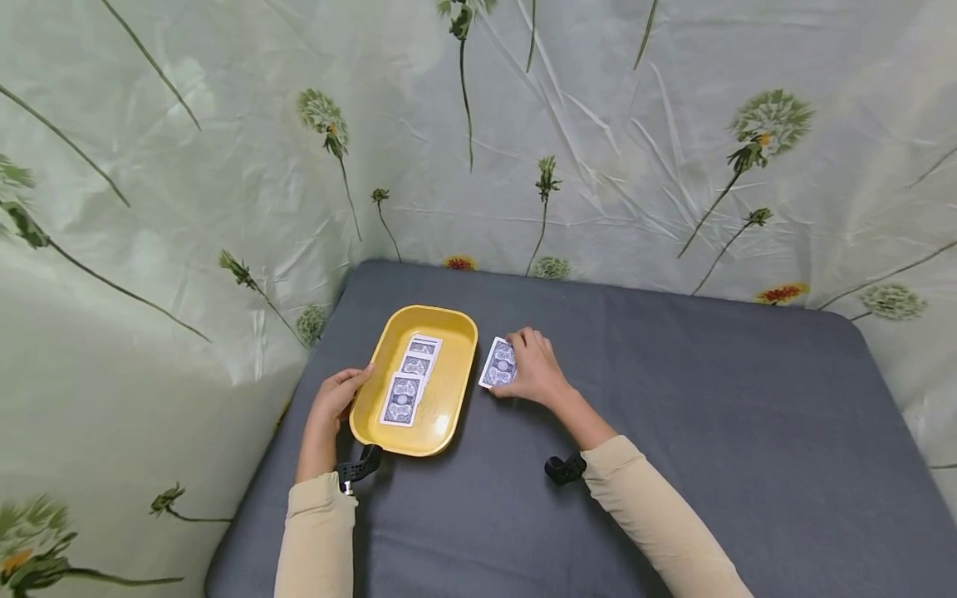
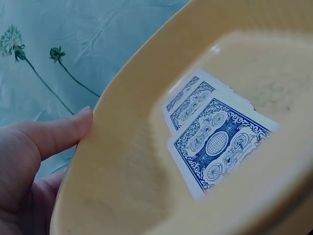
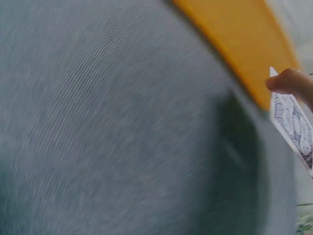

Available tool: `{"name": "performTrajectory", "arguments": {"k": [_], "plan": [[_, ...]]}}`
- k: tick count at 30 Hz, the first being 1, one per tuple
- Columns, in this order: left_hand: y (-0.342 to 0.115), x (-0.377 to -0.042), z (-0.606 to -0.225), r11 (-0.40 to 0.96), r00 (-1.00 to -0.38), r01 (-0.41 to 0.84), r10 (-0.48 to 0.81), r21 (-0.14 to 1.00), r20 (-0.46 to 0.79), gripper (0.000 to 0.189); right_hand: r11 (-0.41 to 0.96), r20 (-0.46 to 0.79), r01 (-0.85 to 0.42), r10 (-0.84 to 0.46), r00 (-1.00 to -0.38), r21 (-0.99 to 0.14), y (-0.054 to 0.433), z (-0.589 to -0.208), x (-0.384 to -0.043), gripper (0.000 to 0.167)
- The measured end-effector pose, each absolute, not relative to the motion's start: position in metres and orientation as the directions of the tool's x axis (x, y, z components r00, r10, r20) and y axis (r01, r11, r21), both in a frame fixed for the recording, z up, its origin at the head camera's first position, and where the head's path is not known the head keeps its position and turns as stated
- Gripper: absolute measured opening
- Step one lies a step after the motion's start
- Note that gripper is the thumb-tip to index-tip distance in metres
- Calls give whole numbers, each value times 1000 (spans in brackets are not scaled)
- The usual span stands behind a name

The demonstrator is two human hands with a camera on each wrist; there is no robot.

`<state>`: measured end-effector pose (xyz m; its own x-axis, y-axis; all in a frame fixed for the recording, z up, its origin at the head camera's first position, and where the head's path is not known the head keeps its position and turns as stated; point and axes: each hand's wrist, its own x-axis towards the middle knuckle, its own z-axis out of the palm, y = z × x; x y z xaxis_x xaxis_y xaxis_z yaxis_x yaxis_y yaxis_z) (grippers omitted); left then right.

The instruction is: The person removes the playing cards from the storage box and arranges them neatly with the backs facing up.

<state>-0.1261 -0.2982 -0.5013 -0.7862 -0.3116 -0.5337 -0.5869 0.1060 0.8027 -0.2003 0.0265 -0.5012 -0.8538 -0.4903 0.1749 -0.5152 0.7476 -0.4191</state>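
My left hand grips the left rim of a yellow tray. In the left wrist view the thumb presses on the rim, with the other fingers partly hidden behind the wall. Inside the tray lie several overlapping playing cards, their blue patterned backs facing up. Just right of the tray, my right hand pinches a blue-backed playing card by its edges, thumb at the near side and fingers at the far side. The right wrist view shows this card tilted above the table.
A dark grey cloth covers the table. Behind it and along the left hangs a pale curtain printed with dandelions. Black wrist mounts sit at both sleeves.
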Motion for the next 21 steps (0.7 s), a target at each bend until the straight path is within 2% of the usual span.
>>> {"name": "performTrajectory", "arguments": {"k": [3, 9, 13, 21], "plan": [[-296, -126, -500, 129, -794, -580, -310, 804, -523, 45, 756, 99, -532, -539, -836, -382, 28, -512, -205, 85], [-293, -127, -497, 191, -795, -577, -353, 794, -493, 37, 742, 2, -545, -591, -807, -390, 27, -522, -208, 84], [-293, -127, -496, 222, -795, -578, -371, 785, -480, 36, 741, -25, -536, -594, -804, -405, 26, -523, -209, 84], [-294, -128, -497, 199, -801, -564, -365, 801, -474, 33, 733, -21, -512, -581, -814, -448, 28, -526, -209, 84]]}}
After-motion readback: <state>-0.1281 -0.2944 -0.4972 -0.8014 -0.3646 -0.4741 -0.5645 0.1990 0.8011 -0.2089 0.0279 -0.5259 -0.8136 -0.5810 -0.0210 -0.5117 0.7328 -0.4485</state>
